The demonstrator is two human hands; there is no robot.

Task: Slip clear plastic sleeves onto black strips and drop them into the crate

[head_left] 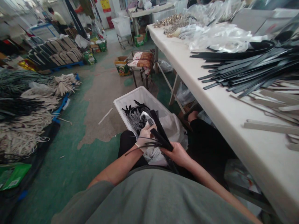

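Head view: black strips lay in my right hand, fingers clamped round them, seemingly to keep them bunched.
Left hand: gloved, beside them; I couldn't tell its grip.
White bin: just beyond both hands, probably for easy reach.
Strip look: dark, some broad, some thin and splayed.

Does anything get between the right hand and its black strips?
Nothing visible: the bare right hand grips the black strips directly. The gloved left hand is beside them, nearer the white tub.
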